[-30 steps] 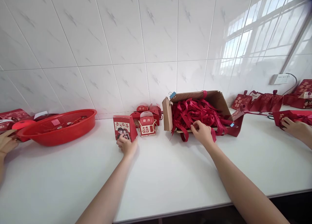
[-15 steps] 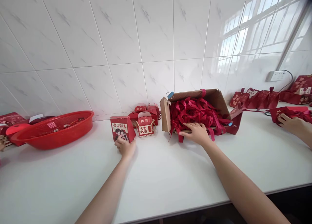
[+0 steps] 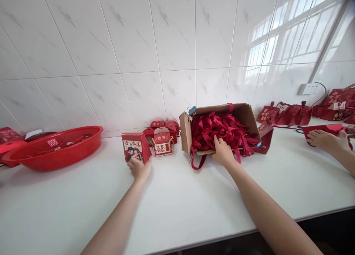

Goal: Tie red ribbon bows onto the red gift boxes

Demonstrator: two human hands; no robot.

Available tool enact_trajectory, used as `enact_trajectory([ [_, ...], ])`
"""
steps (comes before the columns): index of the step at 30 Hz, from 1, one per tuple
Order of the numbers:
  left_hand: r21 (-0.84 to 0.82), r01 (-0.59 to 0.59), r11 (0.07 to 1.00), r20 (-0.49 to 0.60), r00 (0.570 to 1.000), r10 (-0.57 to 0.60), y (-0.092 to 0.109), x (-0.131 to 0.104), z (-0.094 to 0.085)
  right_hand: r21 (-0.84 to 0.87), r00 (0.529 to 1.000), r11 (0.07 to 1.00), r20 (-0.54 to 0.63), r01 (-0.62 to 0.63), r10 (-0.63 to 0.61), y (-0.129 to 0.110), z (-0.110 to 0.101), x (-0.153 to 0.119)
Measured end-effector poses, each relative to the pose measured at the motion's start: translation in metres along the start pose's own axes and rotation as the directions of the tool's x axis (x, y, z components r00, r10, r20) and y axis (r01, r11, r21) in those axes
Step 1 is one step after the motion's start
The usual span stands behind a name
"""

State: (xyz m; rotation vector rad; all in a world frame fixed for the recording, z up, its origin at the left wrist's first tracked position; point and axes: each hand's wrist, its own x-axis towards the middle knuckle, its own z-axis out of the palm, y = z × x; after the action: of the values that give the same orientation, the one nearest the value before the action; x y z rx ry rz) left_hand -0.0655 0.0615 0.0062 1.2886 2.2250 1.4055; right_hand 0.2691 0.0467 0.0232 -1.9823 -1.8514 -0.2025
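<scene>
My left hand [image 3: 139, 168] is closed round the lower part of a red gift box [image 3: 133, 142] with a picture of a couple on its front, which stands on the white table. My right hand [image 3: 222, 151] reaches over the front edge of a cardboard box [image 3: 186, 133] lying on its side. Its fingers press into the heap of dark red ribbons [image 3: 216, 127] inside, and the fingertips are partly hidden. One ribbon loop hangs out over the box's front edge. Between the gift box and the cardboard box sits a small red box [image 3: 163, 143] with cord handles.
A red plastic basket [image 3: 63, 158] stands at the left. Other small red boxes [image 3: 172, 128] are near the wall. At the right, another person's hands [image 3: 328, 141] handle a red item, with red bags [image 3: 298, 114] behind. A socket strip [image 3: 308, 88] is on the wall.
My right hand has drawn its fingers together among the ribbons, and a ribbon loop now hangs out in front. My left hand stays on the gift box. The other person's second hand has appeared.
</scene>
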Motion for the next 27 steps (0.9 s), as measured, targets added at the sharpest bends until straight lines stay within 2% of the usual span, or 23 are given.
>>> enact_trajectory([
  [6,0.027,0.012,1.0,0.02,1.0,-0.012,0.0001,0.0003,-0.001,0.036,0.999,0.999,-0.05,0.02,-0.018,-0.0012,-0.0013,-0.0017],
  [11,0.037,0.006,0.999,0.027,1.0,-0.007,0.0004,0.0016,-0.0007,0.008,0.99,0.997,0.114,0.08,-0.081,-0.0008,-0.0067,-0.0041],
  [14,0.035,0.001,0.999,0.03,1.0,-0.002,0.0006,0.002,-0.0002,0.011,0.987,0.996,0.135,0.087,-0.087,-0.0011,-0.0076,-0.0057],
  [22,0.047,0.008,0.999,0.049,0.999,-0.01,-0.0003,0.0026,0.0005,0.006,0.997,1.0,0.072,0.023,-0.023,-0.0025,-0.0069,-0.0038],
  [27,0.038,-0.004,0.999,0.047,0.999,0.002,-0.0015,0.0033,0.0014,0.064,0.999,0.998,-0.045,0.008,-0.005,0.0005,-0.0012,0.0025],
])
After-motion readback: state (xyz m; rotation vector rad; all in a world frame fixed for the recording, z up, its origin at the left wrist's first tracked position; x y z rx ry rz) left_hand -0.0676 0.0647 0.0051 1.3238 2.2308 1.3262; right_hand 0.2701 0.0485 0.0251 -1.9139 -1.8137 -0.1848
